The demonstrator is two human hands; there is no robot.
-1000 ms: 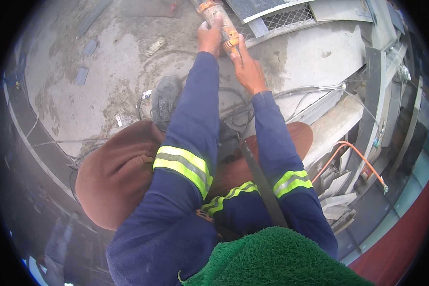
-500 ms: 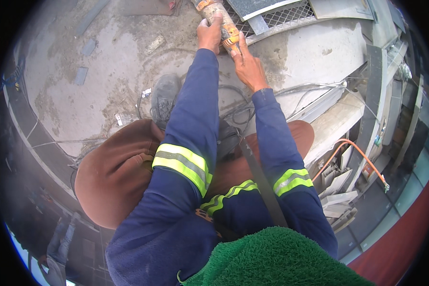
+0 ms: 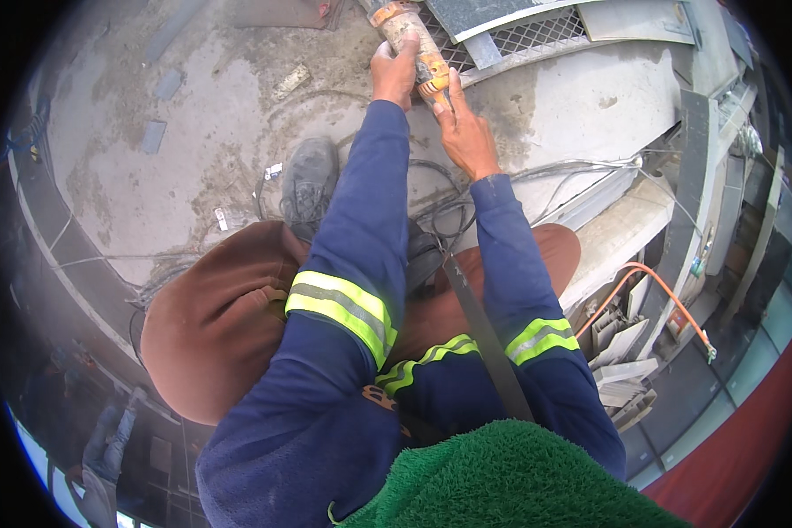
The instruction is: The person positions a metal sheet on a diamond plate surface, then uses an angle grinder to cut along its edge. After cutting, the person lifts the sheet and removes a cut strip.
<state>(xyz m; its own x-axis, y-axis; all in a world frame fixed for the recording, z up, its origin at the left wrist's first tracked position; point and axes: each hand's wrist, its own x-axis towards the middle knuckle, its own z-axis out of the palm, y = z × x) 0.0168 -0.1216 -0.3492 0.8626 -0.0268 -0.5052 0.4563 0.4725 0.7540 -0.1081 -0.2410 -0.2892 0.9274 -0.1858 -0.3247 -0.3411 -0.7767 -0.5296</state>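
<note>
A worn, dusty angle grinder (image 3: 424, 55) with orange and yellow parts slants across the top of the view; its front end is cut off by the picture's edge. Around its body my left hand (image 3: 394, 72) is closed, thumb on top. My right hand (image 3: 465, 132) grips its rear end, index finger stretched along the side. Right of the grinder lie a grey sheet panel (image 3: 480, 12) and a metal mesh (image 3: 537, 33). What the grinder's front touches is out of view.
Black cables (image 3: 440, 211) lie loosely behind my hands, near my shoe (image 3: 310, 180). An orange hose (image 3: 660, 277) curves over stacked offcuts (image 3: 620, 348) at the right. Small grey scraps (image 3: 153, 136) dot the concrete floor (image 3: 211, 114). Another person's legs (image 3: 114, 444) show at the lower left.
The grinder and both my hands sit slightly lower and further right in the picture. Both grips on it look the same.
</note>
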